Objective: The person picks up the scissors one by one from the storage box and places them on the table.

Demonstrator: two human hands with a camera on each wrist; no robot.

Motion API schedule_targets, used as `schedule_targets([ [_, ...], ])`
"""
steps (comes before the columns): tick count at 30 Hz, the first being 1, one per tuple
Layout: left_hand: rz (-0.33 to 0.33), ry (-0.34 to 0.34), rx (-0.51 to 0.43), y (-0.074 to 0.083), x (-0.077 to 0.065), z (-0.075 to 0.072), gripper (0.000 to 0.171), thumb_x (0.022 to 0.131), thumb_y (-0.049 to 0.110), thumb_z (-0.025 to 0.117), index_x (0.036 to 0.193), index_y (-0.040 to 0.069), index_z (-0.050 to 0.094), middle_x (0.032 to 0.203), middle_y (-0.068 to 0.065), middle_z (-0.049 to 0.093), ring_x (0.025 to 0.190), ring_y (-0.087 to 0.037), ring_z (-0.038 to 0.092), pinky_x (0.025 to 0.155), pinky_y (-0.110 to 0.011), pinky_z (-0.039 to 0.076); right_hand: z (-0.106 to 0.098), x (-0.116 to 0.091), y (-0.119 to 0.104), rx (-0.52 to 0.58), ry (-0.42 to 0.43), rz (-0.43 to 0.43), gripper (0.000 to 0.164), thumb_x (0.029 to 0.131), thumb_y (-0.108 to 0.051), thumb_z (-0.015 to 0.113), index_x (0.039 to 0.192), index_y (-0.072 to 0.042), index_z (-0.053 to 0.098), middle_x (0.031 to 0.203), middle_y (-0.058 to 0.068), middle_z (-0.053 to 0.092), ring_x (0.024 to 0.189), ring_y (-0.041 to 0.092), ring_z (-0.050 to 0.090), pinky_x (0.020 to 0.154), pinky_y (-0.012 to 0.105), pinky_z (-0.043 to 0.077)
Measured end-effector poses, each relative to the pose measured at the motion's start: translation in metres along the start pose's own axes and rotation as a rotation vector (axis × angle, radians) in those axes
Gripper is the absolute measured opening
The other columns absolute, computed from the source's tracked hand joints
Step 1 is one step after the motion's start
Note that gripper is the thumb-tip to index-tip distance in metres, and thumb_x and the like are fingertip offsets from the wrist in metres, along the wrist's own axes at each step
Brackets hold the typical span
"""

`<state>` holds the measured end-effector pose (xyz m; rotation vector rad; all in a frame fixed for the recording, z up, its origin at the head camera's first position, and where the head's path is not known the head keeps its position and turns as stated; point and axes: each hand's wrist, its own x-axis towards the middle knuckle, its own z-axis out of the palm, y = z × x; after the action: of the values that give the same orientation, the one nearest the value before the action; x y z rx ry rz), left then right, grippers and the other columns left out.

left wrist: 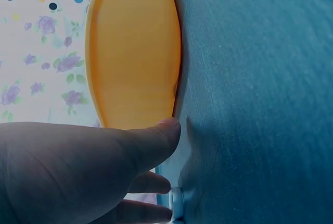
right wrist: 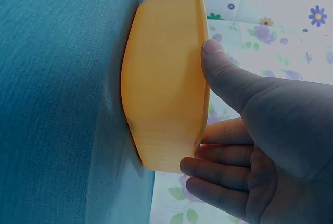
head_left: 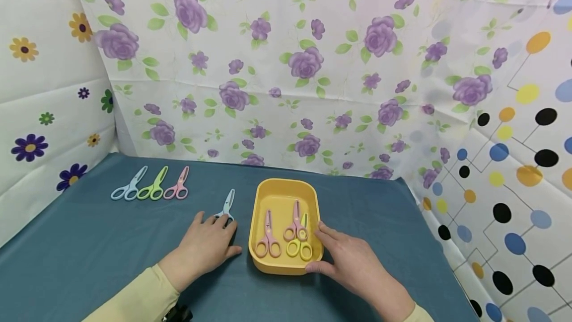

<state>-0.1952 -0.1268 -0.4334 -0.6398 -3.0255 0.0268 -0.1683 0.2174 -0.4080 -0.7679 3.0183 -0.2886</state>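
Fingertips of my left hand touch the handles of light blue scissors lying left of a yellow tray. Those fingers are extended, and the thumb points toward the tray's near left corner. My right hand rests at the tray's near right corner, thumb at the near rim and relaxed straight fingers along the right side. Inside lie pink scissors on the left. More pink scissors overlap yellow scissors on the right. The left wrist view shows only an edge of the blue handle.
At the far left of the blue cloth, blue scissors, green scissors and pink scissors lie in a row. A floral curtain hangs along the back, with a dotted sheet at the right.
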Motion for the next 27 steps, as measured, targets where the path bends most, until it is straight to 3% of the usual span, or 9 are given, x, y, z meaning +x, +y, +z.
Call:
schedule_targets([
  [27,-0.026,-0.047,-0.009,-0.0079,0.0053,0.0029,0.07,0.101,0.055,0.078,0.148,0.004,0.068,0.153,-0.024,0.062,0.138,-0.052,0.059,0.117,-0.075,0.038,0.0004,0.0002,0.0006,0.01,-0.002,-0.001,0.094,0.092,-0.075,0.071,0.158,-0.009,0.061,0.166,0.013,0.053,0.135,0.038,0.067,0.095,0.058,0.061],
])
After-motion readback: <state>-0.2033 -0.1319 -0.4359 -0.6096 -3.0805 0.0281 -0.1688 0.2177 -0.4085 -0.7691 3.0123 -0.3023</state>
